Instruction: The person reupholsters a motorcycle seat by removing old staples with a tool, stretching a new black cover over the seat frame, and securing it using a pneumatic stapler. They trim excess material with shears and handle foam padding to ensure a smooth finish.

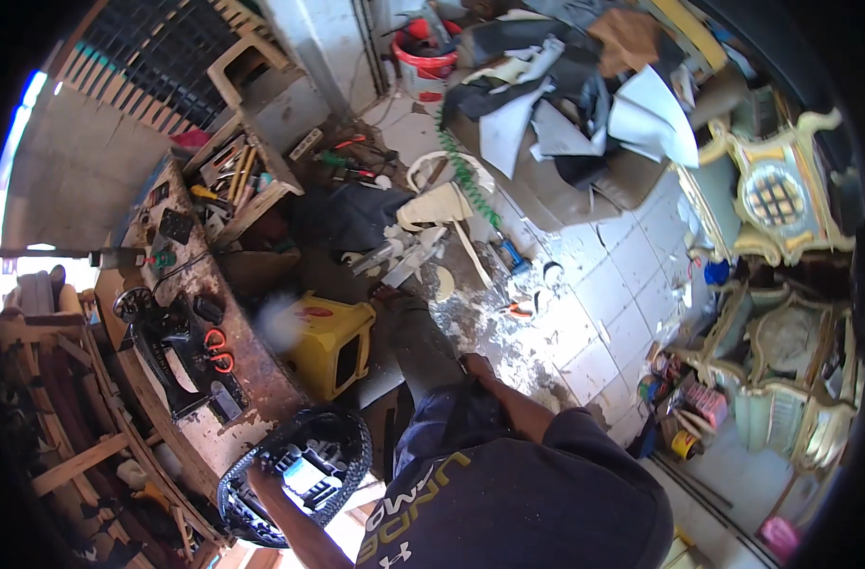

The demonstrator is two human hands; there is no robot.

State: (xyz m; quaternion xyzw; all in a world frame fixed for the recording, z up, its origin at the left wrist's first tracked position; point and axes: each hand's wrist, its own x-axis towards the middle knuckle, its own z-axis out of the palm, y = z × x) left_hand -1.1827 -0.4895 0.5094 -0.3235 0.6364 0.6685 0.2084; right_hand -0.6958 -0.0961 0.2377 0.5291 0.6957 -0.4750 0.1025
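Standing by the counter (262,381), the black basket (358,457) was judged light, stiff, best held by its rim; for left hand (262,479) and right hand (478,368), fingers' spread and hold couldn't be told.

The worktop (257,358) runs along the left, with the sewing machine (172,365) on it and the scissors (221,353) just right of the machine. Near its far end is the tool box (279,197), hand tools (243,175) lying in it. At the near end is the basket (358,450), with the left hand (262,477) over it. The stool (314,334) stands between worktop and legs; the right hand (480,368) is at the leg. Ahead, pliers (518,310) lie on the floor (589,365); the coiled hose (465,175) lies beyond them, the bucket (427,74) farther back. Right of the bucket, material scraps (570,128) are heaped; chair frames (750,209) line the far right.
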